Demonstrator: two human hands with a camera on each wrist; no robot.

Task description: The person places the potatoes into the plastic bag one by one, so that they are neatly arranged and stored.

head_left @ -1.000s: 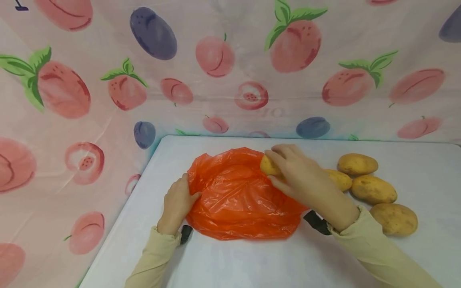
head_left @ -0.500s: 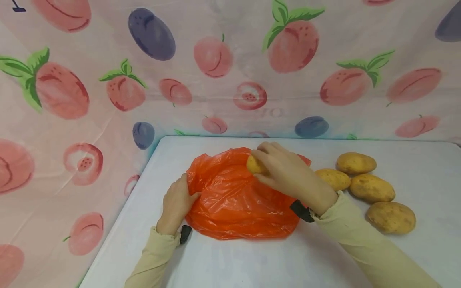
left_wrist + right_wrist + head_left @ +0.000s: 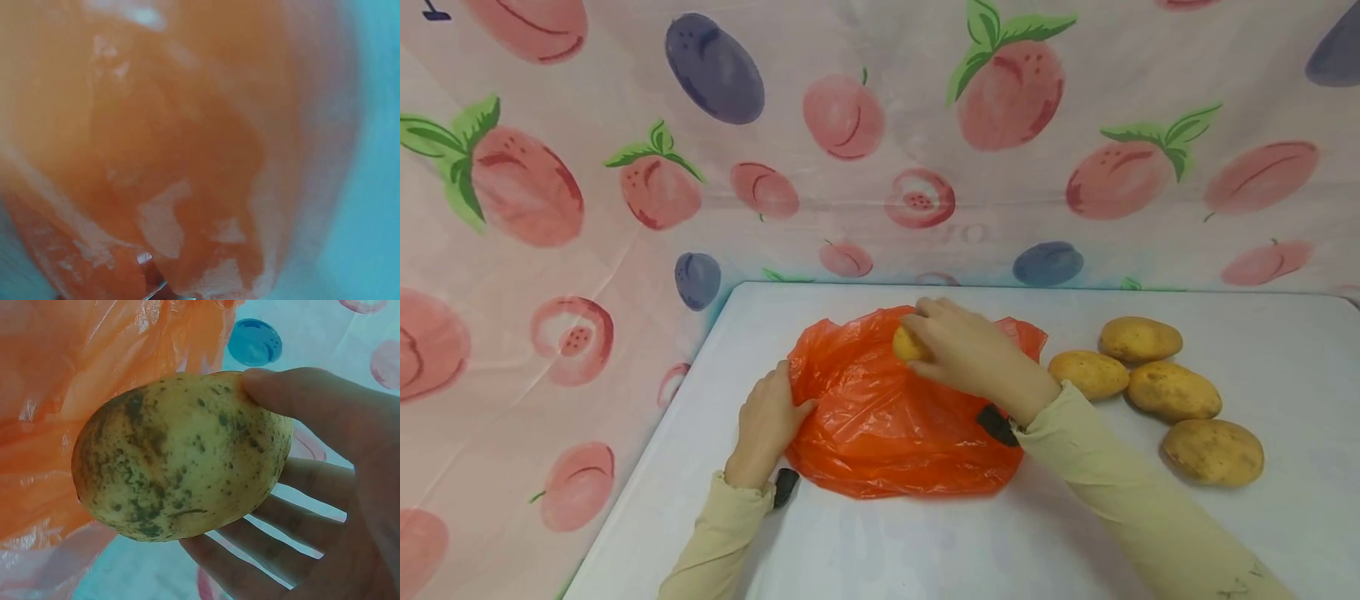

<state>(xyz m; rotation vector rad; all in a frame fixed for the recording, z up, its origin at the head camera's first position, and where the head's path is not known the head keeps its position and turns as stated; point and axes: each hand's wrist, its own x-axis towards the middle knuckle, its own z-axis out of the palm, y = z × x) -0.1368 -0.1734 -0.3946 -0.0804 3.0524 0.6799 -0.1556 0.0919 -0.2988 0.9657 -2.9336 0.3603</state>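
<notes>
An orange-red plastic bag lies spread on the white table, its mouth gaping. My left hand grips the bag's left edge, thumb over the inner side. In the left wrist view the blurred orange film fills most of the picture. Over the bag's back part, my right hand holds a yellow potato. Seen from the right wrist, that potato is dark-speckled, with the thumb on one side and the fingers under the other. Orange film hangs beside it there.
Several more potatoes lie grouped right of the bag, among them one nearest the bag and one at the front. The white table ends at a fruit-printed cloth behind and on the left.
My right hand has carried the potato leftward from the bag's right edge to over its back middle, uncovering the nearest loose potato. My left hand stays at the bag's left edge.
</notes>
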